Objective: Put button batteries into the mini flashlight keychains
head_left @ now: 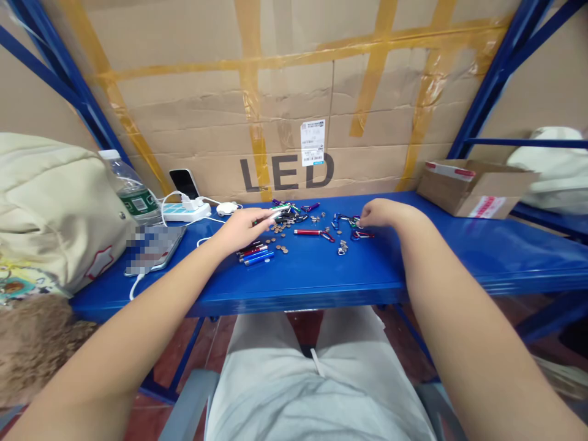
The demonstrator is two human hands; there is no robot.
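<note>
My left hand is closed around a slim silver tube, whose far end sticks out past the fingers. Beneath and beside it lie blue tubes, dark and red tubes, and several small round discs. My right hand reaches down with curled fingers into a small pile of coloured carabiners; its fingertips are partly hidden, so what they pinch is unclear. Just below that hand is a red and blue carabiner. Between the hands lies a red tube with a carabiner on its end.
On the blue table, small metal clips lie near the middle. At left are a phone, a power strip, a plastic bottle and a pale bag. An open cardboard box stands right.
</note>
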